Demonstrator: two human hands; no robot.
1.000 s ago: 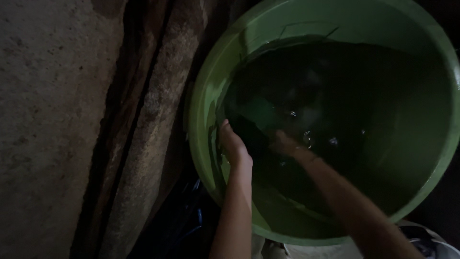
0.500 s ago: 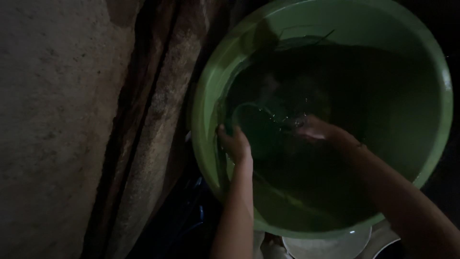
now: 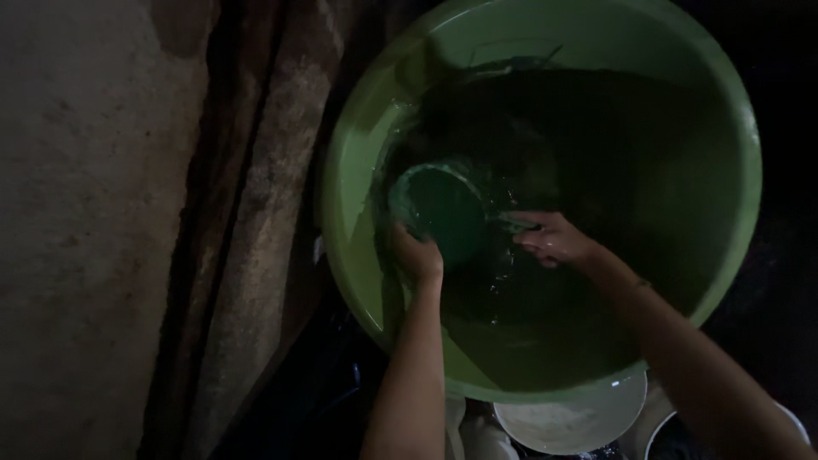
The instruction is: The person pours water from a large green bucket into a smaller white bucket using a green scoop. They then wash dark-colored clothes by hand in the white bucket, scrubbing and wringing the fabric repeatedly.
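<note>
Small green bowl [image 3: 441, 217] tilted on edge in the dark water, at the left side of the big green basin [image 3: 358, 179], open face turned up toward the camera and partly above the surface. Left hand [image 3: 417, 255] clamped on the bowl's lower rim, grip closed around that edge, fingers curled over it. Right hand [image 3: 554, 241] just beside the bowl's right edge, fingers reaching toward the rim; grip there hard to read in the gloom, cannot tell whether anything is pinched or merely touched. Droplets and small splashes glinting around both hands. Judging by this: washing of the bowl under way, neither finished nor just begun — bowl wet and in hand, not yet lifted clear of the water, not yet set aside. No soap foam or cloth plainly visible, too dark to be sure. Further out: basin filled roughly halfway with murky water, inner wall shining wet above the waterline. Below the basin's near rim, a pale plate or shallow dish [image 3: 571, 422] with other pale crockery around it, too dim to tell whether clean or still waiting. To the left, rough concrete floor [image 3: 77, 238] and a darker, worn strip running along it beside the basin.
</note>
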